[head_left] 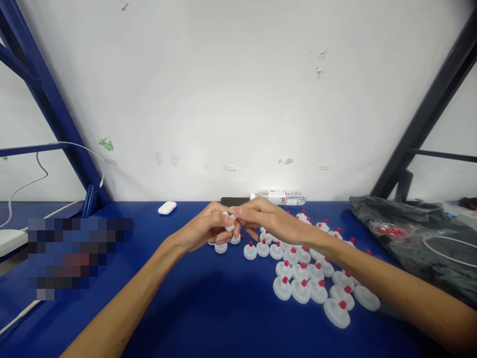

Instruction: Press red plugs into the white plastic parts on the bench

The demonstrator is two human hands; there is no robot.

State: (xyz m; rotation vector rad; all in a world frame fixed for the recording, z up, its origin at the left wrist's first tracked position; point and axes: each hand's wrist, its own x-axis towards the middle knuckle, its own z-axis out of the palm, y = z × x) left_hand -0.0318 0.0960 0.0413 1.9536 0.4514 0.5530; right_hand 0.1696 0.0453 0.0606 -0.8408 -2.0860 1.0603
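My left hand (208, 223) is closed, its thumb and fingers gripping a small white plastic piece (230, 226). From the other side my right hand (263, 216) meets it, thumb and fingertips pinched at the top of the same piece. The fingers cover most of it, so its full shape is hidden. Just below and right of my hands, white round plastic caps with red tips (301, 288) stand on the blue table (208, 308) in loose rows. A few more caps (221, 247) sit right under my left hand.
Against the white wall lie a clear plastic bottle (286, 197) and a dark flat object (234, 201). A white earbud case (167, 208) is at the back left. On the right, a black plastic bag (410, 238) lies beside a clear bag of red pieces (395, 231).
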